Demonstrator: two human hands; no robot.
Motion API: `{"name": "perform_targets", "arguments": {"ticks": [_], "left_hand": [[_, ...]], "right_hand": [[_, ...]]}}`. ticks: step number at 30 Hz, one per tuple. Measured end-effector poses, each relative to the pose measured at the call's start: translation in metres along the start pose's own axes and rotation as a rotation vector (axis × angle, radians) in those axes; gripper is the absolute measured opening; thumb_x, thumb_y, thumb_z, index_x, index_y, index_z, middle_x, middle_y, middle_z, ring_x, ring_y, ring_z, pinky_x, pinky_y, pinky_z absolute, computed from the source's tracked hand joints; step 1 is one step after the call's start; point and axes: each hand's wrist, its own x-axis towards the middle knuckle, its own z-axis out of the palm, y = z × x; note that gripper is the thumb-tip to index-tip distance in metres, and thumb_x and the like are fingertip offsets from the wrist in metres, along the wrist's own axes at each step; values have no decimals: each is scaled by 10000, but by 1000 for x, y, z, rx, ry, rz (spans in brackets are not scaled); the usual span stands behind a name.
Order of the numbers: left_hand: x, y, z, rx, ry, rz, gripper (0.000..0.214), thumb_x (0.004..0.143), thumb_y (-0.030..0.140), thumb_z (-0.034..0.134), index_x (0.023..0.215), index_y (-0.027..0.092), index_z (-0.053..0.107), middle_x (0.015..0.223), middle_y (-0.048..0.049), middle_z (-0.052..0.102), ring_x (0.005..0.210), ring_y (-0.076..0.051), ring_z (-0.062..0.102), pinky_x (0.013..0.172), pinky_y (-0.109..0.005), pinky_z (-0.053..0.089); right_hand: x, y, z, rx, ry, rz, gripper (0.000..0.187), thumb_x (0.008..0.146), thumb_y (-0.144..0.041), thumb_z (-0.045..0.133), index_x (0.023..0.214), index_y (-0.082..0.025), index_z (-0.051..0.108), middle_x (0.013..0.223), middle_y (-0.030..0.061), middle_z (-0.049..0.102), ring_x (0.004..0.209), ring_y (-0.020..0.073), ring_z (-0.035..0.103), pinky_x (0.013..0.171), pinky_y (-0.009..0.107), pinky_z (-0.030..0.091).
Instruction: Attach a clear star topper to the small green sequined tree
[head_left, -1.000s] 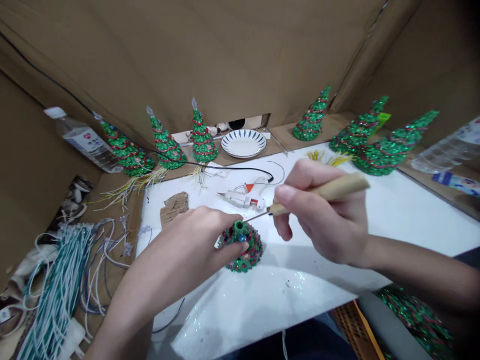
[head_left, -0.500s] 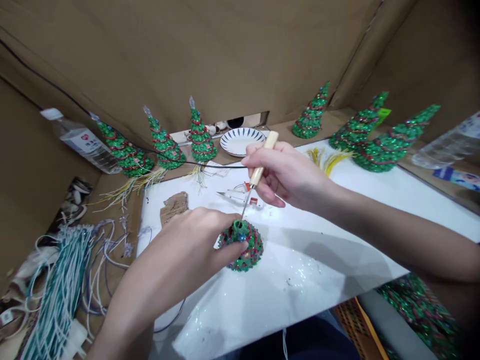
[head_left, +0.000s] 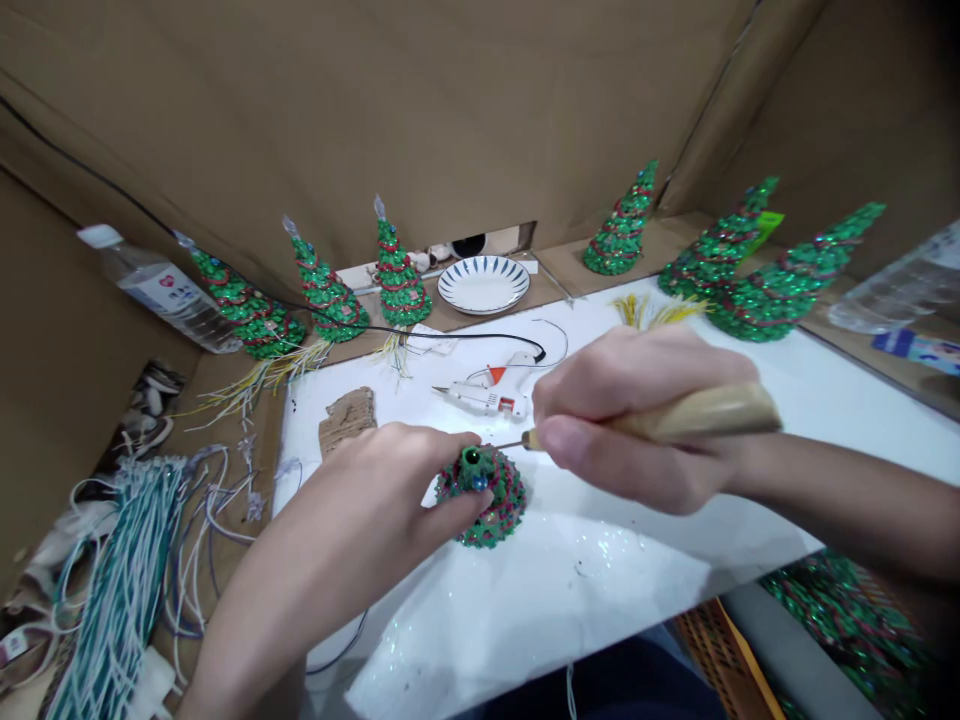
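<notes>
Tree upright, clamped in your left hand | awl gripped in your right hand, level, tip just right of treetop

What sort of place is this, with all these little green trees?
Probably a hand-craft workbench screened by cardboard: glitter trees line the back, a glue gun lies on the white board, wire bundles at left.

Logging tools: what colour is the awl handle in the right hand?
Light tan wood; the awl handle shows best in the head view.
</notes>
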Motion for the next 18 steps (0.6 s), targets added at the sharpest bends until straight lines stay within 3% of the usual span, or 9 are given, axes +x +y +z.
{"name": "perform_targets", "arguments": {"ticks": [6, 11, 18], "left_hand": [[-2, -5, 4, -4, 40, 7, 190, 848, 390, 556, 856, 218, 638, 892, -17, 704, 755, -176, 627, 761, -317, 452], [-1, -1, 2, 39, 8, -23, 233, 853, 440, 535, 908, 240, 641, 838, -11, 698, 750, -196, 640, 782, -352, 467], [-4, 0, 3, 50, 48, -54, 269, 841, 419, 564, 1041, 264, 657, 856, -14, 704, 710, -186, 635, 725, -331, 461]], "right_hand": [[9, 4, -5, -147, -47, -80, 294, 835, -222, 548, 550, -192, 484, 512, -72, 396, 455, 16, 349, 455, 129, 351], [30, 0, -7, -45, -194, 21, 280, 818, -166, 532, 546, -172, 467, 506, -94, 309, 448, 1, 259, 440, 107, 299], [55, 3, 0, 128, -225, 166, 331, 793, -120, 539, 495, -143, 398, 480, -90, 329, 455, -18, 349, 456, 89, 310]]}}
